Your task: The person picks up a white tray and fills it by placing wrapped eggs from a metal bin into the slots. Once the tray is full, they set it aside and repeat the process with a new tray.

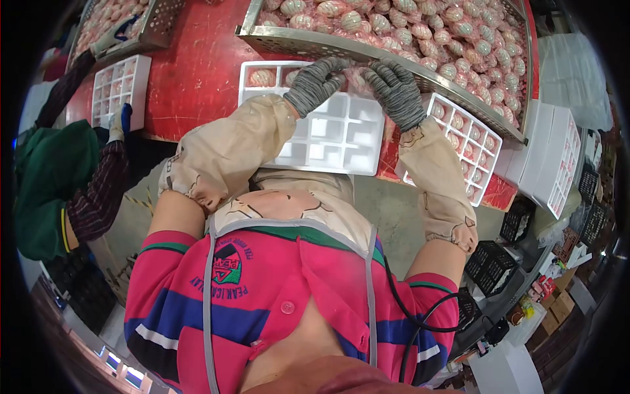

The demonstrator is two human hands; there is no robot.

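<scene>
My left hand [316, 85], in a grey knit glove, reaches over a white compartment tray [282, 161]. My right hand [396, 93], gloved alike, is at the tray's upper right corner. Between the fingertips of both hands is an egg in clear, pinkish plastic wrap [356, 80], partly hidden by the fingers. A wrapped egg [262, 78] sits in the tray's upper left compartment, with another beside it partly behind my left hand. The lower compartments in view hold nothing. Just beyond my hands stands a metal bin [315, 49] heaped with wrapped eggs [453, 39].
A filled white tray [482, 177] lies under my right forearm on the red table [190, 79]. More white trays [558, 164] stand at the far right. On the left, a co-worker in green [59, 184] works with another tray [139, 92] and metal bin [161, 29].
</scene>
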